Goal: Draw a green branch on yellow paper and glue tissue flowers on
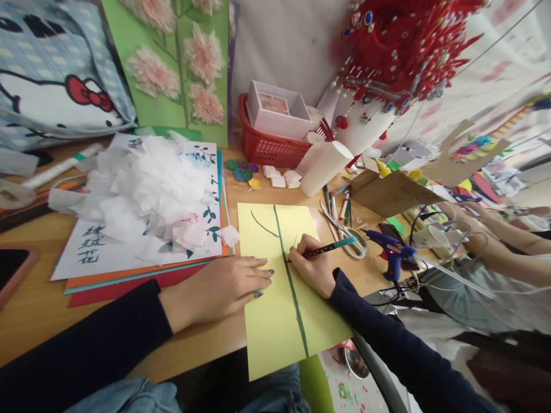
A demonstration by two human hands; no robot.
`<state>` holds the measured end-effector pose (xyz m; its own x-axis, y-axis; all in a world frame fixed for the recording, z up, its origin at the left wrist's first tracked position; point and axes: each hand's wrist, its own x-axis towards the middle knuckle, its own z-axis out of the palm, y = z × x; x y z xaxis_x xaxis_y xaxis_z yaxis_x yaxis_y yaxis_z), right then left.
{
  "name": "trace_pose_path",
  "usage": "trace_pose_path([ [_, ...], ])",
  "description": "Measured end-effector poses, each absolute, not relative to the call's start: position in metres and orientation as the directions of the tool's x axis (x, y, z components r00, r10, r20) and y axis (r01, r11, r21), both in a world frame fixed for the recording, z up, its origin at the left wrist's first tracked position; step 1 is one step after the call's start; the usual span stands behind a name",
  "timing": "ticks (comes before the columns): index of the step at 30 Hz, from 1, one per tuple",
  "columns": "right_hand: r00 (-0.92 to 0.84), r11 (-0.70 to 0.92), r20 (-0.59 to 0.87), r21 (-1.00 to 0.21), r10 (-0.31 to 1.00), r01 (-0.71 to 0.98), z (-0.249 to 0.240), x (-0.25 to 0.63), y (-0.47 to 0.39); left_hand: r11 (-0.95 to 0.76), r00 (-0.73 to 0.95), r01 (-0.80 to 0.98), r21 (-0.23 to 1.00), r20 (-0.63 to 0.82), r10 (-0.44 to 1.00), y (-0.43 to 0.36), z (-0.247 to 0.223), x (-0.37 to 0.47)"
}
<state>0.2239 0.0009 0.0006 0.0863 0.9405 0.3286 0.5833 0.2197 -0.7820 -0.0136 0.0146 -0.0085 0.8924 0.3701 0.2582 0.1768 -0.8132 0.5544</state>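
Note:
A yellow sheet of paper [271, 344] lies on the table, its near end reaching past the table edge. Down its length runs a thick dark green line [294, 298], with a thinner curved branch at upper left. My right hand [312, 261] grips a dark marker pen [331, 247] with a teal end. The pen's tip is hidden by the fingers, close to the right side of the green line. A thin short stroke shows just above those fingers. My left hand [228, 287] lies flat, fingers stretched onto the sheet's left edge.
White paper petals [150, 183] are heaped on stacked coloured sheets at left. Behind stand a red basket [275, 146] and a paper roll [325, 166]. Scissors [344, 229] and a blue glue gun [391, 252] lie at right, near another person's arms [503, 241].

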Motion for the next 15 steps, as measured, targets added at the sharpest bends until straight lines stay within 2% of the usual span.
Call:
trace_pose_path([
  [15, 0.129, 0.207, 0.338, -0.79, 0.932, 0.577, -0.0052, 0.2316, 0.0079, -0.827, 0.894, 0.189, 0.529, 0.255, 0.367, 0.0144, -0.0069, -0.0128],
])
